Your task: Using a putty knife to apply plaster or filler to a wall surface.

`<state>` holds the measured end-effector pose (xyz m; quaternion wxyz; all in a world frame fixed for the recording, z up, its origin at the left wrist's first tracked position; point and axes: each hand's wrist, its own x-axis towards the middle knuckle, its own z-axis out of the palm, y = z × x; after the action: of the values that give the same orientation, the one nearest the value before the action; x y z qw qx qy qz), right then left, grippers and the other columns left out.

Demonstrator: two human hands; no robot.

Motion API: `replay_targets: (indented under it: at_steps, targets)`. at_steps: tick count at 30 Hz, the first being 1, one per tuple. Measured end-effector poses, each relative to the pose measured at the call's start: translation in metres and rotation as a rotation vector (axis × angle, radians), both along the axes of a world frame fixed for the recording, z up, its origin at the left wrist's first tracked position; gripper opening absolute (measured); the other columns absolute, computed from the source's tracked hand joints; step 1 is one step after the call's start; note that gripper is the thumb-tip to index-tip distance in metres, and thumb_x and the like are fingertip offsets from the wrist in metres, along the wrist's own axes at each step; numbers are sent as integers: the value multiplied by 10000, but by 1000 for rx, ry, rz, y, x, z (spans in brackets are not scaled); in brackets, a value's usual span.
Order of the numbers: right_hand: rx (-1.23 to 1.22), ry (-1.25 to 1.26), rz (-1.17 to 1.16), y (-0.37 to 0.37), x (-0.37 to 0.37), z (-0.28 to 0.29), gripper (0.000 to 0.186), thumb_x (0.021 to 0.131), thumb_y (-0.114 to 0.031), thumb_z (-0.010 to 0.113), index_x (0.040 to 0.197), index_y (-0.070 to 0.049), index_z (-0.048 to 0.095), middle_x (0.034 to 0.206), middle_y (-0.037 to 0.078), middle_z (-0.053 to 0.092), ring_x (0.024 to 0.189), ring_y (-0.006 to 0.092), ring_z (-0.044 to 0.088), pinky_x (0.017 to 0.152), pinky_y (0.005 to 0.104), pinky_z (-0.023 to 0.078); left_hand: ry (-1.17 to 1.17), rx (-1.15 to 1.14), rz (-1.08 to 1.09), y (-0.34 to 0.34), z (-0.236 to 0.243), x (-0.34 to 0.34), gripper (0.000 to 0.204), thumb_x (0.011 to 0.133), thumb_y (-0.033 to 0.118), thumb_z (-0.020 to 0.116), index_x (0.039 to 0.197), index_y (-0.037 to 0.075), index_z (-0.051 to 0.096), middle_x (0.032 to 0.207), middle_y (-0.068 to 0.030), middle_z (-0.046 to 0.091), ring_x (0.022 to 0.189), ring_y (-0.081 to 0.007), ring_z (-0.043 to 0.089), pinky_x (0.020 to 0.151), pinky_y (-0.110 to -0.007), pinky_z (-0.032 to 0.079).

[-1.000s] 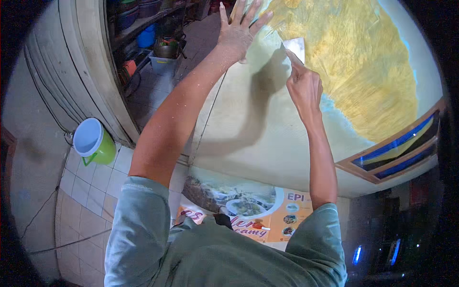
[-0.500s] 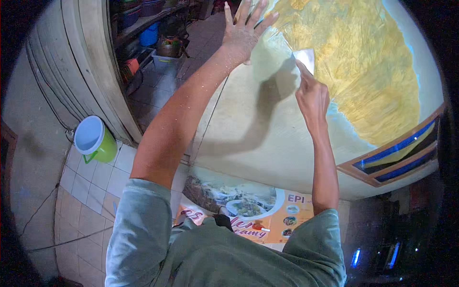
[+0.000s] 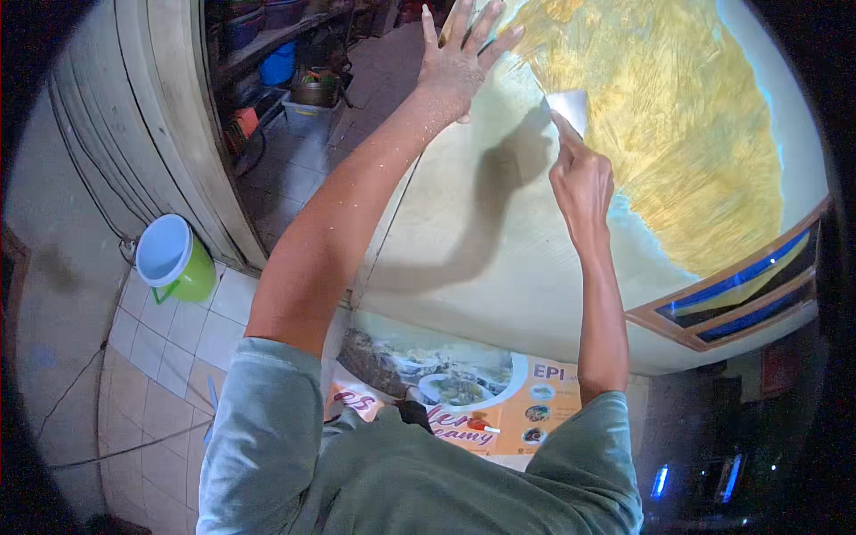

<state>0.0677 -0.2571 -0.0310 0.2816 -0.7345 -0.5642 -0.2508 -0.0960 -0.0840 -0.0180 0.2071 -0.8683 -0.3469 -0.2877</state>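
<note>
My right hand grips a scraper with a wide pale blade, its index finger stretched along the blade. The blade lies against the wall, at the left border of a large yellow-brown patch edged in light blue. Up and to the left, my left hand rests spread out on the wall near its edge by the doorway, holding nothing. Pale specks dot the left forearm. The scraper's handle is hidden in my right hand.
A green bucket stands on white floor tiles at left. Below the wall lies a printed orange banner. A wood-framed window is at right. Through the doorway show shelves and a storage box. A cable crosses the floor.
Almost nothing has moved. My left hand has shifted very slightly to the right on the wall, while the scraper stays at about the same place.
</note>
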Motion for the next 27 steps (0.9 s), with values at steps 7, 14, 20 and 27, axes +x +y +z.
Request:
replay_targets:
  at_steps: [7,14,20,27]
  targets:
    - [67,-94,86,24,-2,20,521,885,-20,533,1317,-264,692,742,244,616,616,372,589,649,467,484,21,-74,-25,-2,1,12,1615,440,463,1005,1644,183,-35,1685,-213,-145,1523,-513,-123,1140,-777,51]
    - [-11,0,41,11,-16,10,500,895,-38,553,1326,-254,684,729,239,611,618,365,578,641,459,488,-56,26,-34,14,-11,2,1654,417,439,1017,1641,214,-72,1692,-185,-144,1540,-470,-108,1149,-764,87]
    - [-22,-83,54,8,-1,11,481,919,-36,560,1325,-262,688,737,248,590,577,360,536,616,448,470,-20,7,16,8,-5,6,1684,336,509,1002,1648,199,-7,1698,-200,-57,1540,-492,-29,1144,-750,151]
    - [14,-117,55,19,-12,13,492,914,-20,563,1322,-261,692,730,238,586,543,299,499,598,418,464,-29,45,-3,8,-5,4,1677,361,496,1006,1646,193,-28,1698,-198,-75,1539,-494,-49,1147,-760,119]
